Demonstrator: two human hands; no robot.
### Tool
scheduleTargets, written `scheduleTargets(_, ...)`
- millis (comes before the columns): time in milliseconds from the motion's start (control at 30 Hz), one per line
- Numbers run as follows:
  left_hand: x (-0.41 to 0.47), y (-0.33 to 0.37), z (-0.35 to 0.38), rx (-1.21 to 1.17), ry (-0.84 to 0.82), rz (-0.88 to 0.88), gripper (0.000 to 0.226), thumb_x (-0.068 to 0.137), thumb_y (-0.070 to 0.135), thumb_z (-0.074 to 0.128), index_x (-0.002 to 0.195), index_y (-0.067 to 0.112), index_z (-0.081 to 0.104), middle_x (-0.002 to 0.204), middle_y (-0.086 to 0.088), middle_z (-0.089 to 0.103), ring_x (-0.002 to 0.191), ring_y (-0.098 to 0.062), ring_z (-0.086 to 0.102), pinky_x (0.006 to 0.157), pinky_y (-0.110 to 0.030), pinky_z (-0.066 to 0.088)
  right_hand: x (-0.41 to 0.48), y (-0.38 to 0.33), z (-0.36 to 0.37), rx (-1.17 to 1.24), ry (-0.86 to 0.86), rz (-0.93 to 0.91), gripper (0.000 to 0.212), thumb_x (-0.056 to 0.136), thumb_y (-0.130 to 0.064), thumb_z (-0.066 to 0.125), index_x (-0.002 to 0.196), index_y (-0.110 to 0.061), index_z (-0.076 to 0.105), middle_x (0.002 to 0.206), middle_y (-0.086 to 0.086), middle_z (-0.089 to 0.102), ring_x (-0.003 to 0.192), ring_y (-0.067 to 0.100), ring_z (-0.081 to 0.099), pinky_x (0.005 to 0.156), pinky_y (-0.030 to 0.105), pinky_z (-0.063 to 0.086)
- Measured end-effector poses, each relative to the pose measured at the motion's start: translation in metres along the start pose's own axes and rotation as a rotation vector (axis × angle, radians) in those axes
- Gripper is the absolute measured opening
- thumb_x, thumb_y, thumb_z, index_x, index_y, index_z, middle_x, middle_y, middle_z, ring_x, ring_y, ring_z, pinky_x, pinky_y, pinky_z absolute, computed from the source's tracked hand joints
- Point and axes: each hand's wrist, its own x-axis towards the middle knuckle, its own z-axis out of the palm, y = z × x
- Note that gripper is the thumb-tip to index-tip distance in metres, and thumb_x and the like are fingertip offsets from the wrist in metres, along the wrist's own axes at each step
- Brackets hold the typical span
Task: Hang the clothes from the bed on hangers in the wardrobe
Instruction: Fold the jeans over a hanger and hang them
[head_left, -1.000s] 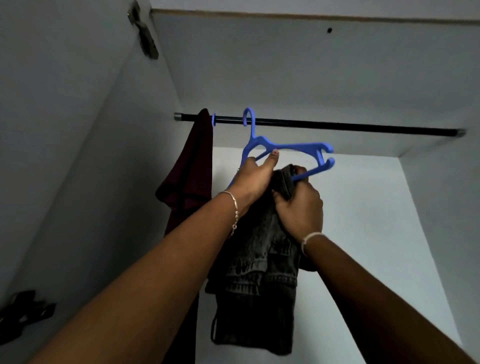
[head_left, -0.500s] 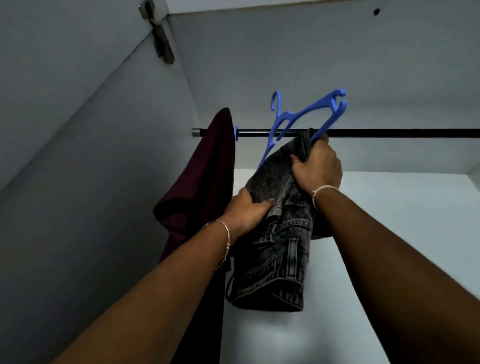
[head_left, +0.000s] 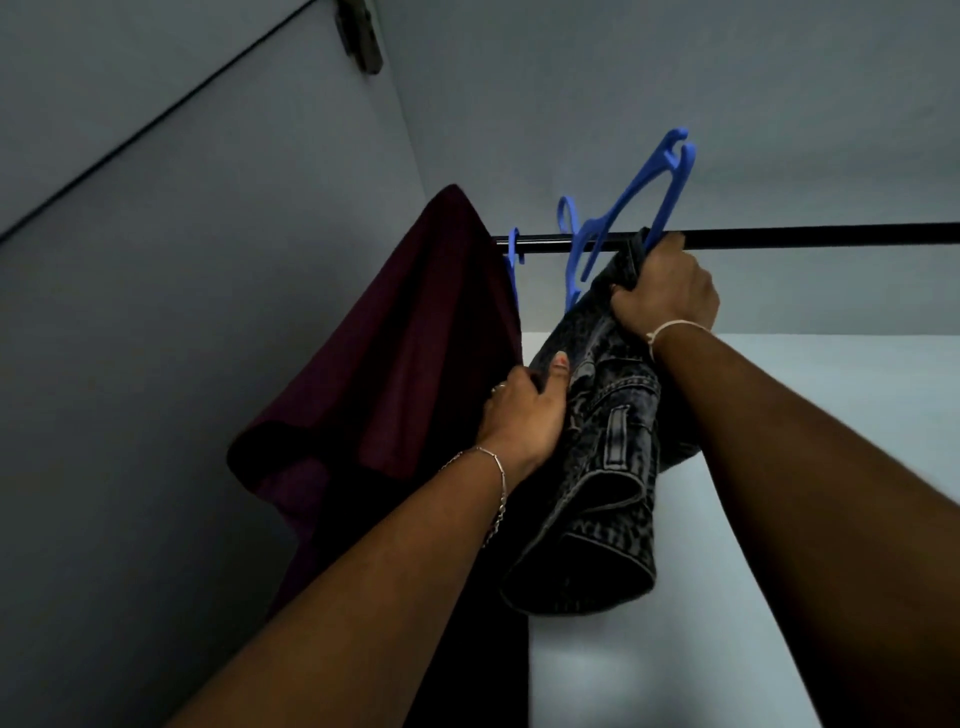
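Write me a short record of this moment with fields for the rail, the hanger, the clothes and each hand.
rail: black, horizontal
maroon garment: hangs at the rail's left end
blue hanger: steeply tilted, hook at the rail
denim garment: dark grey, hanging below the hanger
left hand: grips the denim lower down
right hand: grips the denim's top by the rail

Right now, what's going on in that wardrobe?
A person is hanging a dark grey denim garment on a blue hanger. The right hand grips the denim's top edge against the tilted hanger by the black rail; the left hand holds fabric lower down. A maroon garment hangs on the rail beside it. Whether the hook is seated is unclear.
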Motion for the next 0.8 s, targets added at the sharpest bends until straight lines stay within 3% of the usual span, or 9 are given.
scheduleTargets(500,-0.010,0.005,-0.003,-0.135,-0.117,0.035,0.063,0.094,0.064,0.030,0.129,0.018,0.054,0.132,-0.008,0.056,0.125,-0.027,0.049,0.108,-0.043,0.037,-0.026,0.006,0.005,-0.054,-0.021,-0.020,0.057,0.084,-0.023,0.068,0.128,-0.004,0.038,0.122,0.021,0.057,0.111,0.042,0.057,0.086,0.043,0.046)
scheduleTargets(667,-0.013,-0.010,0.005,-0.172,-0.183,0.041,0.100,0.063,0.093,0.016,0.115,0.022,0.065,0.120,-0.007,0.065,0.115,-0.027,0.057,0.105,-0.043,0.041,-0.048,-0.002,0.008,-0.053,0.000,-0.070,0.055,0.084,-0.032,0.066,0.125,-0.010,0.037,0.119,0.016,0.056,0.104,0.040,0.059,0.078,0.042,0.046)
scheduleTargets(800,-0.018,-0.021,0.005,-0.239,-0.166,-0.018,0.103,0.065,0.092,0.018,0.132,0.024,0.056,0.137,-0.005,0.055,0.129,-0.024,0.048,0.112,-0.041,0.033,-0.065,-0.013,0.008,-0.017,-0.016,-0.056,0.054,0.085,-0.035,0.064,0.126,-0.012,0.037,0.118,0.012,0.056,0.102,0.037,0.061,0.070,0.035,0.037)
